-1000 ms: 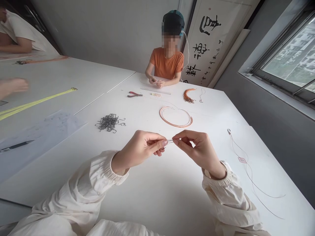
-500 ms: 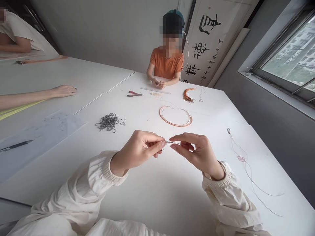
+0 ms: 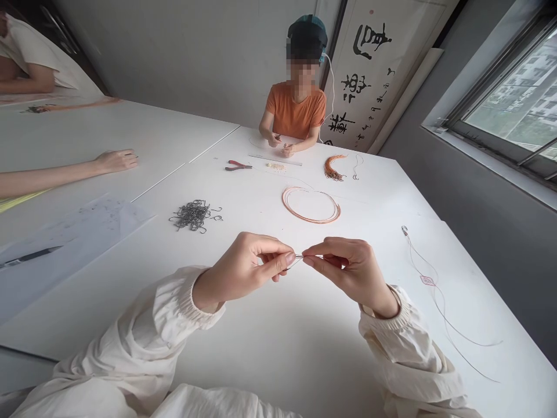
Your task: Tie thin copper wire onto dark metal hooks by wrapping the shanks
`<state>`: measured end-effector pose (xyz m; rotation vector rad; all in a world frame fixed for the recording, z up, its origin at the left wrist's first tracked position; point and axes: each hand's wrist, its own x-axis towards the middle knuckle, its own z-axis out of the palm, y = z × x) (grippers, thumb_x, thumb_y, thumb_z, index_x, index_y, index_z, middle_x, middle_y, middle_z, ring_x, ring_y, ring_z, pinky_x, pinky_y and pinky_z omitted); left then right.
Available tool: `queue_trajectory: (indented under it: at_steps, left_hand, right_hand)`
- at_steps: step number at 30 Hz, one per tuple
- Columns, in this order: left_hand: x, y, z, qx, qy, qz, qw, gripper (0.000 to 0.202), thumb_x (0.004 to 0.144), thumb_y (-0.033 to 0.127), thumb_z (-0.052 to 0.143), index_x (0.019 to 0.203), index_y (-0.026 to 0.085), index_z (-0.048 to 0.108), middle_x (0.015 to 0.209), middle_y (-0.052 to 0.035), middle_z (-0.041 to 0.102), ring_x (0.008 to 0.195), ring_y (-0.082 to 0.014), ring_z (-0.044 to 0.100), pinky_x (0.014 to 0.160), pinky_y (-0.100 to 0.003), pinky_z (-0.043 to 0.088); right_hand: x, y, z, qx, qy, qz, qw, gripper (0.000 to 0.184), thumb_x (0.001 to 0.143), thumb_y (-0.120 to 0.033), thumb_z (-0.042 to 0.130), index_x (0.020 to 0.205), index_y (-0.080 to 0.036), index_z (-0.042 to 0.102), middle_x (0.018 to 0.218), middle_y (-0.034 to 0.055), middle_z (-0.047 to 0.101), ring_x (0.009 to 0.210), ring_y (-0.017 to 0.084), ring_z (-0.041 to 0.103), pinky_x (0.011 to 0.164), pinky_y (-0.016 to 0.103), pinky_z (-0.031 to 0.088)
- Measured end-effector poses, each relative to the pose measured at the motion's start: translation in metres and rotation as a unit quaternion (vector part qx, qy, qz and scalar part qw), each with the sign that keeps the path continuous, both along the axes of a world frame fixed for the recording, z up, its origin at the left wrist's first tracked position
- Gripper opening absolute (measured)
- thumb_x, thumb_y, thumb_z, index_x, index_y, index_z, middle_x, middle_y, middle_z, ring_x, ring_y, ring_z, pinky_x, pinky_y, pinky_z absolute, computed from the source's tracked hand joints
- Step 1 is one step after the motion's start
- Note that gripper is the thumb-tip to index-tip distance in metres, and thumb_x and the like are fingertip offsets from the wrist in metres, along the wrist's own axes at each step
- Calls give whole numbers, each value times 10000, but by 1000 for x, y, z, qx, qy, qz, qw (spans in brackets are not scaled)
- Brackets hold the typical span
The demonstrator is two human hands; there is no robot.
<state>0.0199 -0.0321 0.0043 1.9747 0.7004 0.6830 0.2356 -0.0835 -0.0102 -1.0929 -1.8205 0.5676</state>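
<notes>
Thin wire piece (image 3: 299,257) is caught between my two hands, just above the near middle of the white desk (image 3: 270,348). My left hand (image 3: 248,264) is closed around its left end, thumb and forefinger pressed together on it and the other fingers curled in. My right hand (image 3: 348,267) pinches the right end the same way, and the fingertips of both hands nearly meet over the wire. The piece is so small and fine that I cannot tell its exact shape. Further off on the left lies a loose pile of grey hooks (image 3: 194,215), and beside it, at the left edge, a clear plastic sheet (image 3: 87,217) with a dark pen (image 3: 28,255) on it. Straight ahead of my hands, beyond them, a coil of copper wire (image 3: 311,204) lies flat. Past that are red-handled pliers (image 3: 238,167), a few pale beads (image 3: 275,166) and an orange tassel bundle (image 3: 333,168). To my right a long thin thread (image 3: 439,307) trails across the desk, with a small tag (image 3: 429,281) on it. At the far side a person in an orange shirt (image 3: 296,113) sits with both hands on the desk, and from the left another person's hand (image 3: 115,159) rests flat on the neighbouring desk top.
</notes>
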Motion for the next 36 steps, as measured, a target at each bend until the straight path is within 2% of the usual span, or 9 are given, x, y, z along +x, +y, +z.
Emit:
queue_trajectory:
  at_steps: [4, 8, 13, 15, 17, 19, 21, 28, 36]
  left_hand:
    - [-1, 0, 1, -17, 0, -16, 1000, 261, 933, 318, 580, 859, 123, 736, 697, -45, 655, 606, -124, 602, 605, -233, 518]
    - [-5, 2, 5, -63, -2, -64, 996, 271, 946, 317, 548, 900, 128, 735, 769, -64, 682, 687, -146, 619, 666, -251, 537]
    - [-9, 7, 13, -36, 32, -77, 996, 233, 930, 269, 554, 982, 174, 761, 922, -73, 718, 871, -189, 647, 803, -276, 514]
    - [-9, 9, 15, -34, 54, -62, 996, 222, 909, 267, 575, 974, 179, 767, 932, -70, 720, 839, -188, 646, 760, -268, 512]
    - [-7, 8, 17, -46, 68, -59, 995, 213, 878, 273, 606, 972, 175, 769, 919, -68, 729, 744, -174, 644, 649, -247, 501]
    - [-5, 7, 18, -65, 74, -76, 992, 219, 854, 279, 631, 983, 166, 767, 877, -64, 736, 620, -146, 620, 535, -228, 461]
    - [-3, 5, 19, -77, 78, -95, 989, 230, 849, 284, 638, 991, 153, 762, 818, -60, 731, 537, -120, 582, 483, -219, 430]
    - [1, 2, 19, -61, 99, -73, 990, 235, 891, 332, 598, 903, 152, 749, 772, -54, 700, 653, -136, 592, 573, -214, 467]
    - [1, -2, 20, -95, 131, -33, 986, 315, 929, 414, 546, 872, 147, 703, 787, -32, 657, 511, -85, 526, 476, -210, 442]
  right_hand:
    - [1, -1, -2, 0, -16, 4, 1000, 96, 892, -227, 652, 888, -224, 748, 610, -4, 587, 496, 100, 424, 486, 260, 373]
    - [1, -4, -3, 29, -40, -1, 999, 118, 906, -199, 621, 908, -222, 737, 603, -4, 568, 503, 105, 442, 505, 261, 392]
    - [-2, -7, -3, 63, -63, 13, 996, 126, 918, -162, 601, 916, -220, 713, 607, -6, 560, 536, 115, 466, 540, 265, 408]
    - [-2, -8, -3, 76, -70, 21, 994, 125, 919, -145, 599, 924, -213, 704, 603, -9, 553, 543, 115, 468, 556, 266, 411]
    - [-3, -8, -3, 85, -78, 25, 993, 125, 922, -137, 595, 927, -210, 696, 600, -12, 551, 546, 115, 468, 568, 269, 413]
    - [-2, -8, -3, 91, -85, 27, 992, 127, 926, -135, 589, 928, -212, 690, 599, -13, 551, 548, 117, 469, 575, 272, 413]
    - [-2, -8, -3, 96, -90, 31, 991, 127, 927, -133, 585, 927, -211, 686, 596, -15, 548, 549, 117, 468, 576, 272, 411]
    - [-3, -9, -2, 103, -101, 28, 989, 126, 928, -128, 578, 919, -199, 682, 592, -16, 535, 551, 116, 451, 589, 270, 411]
    - [-3, -9, -3, 122, -73, 29, 989, 109, 904, -97, 617, 920, -175, 692, 607, -24, 534, 555, 98, 437, 595, 247, 411]
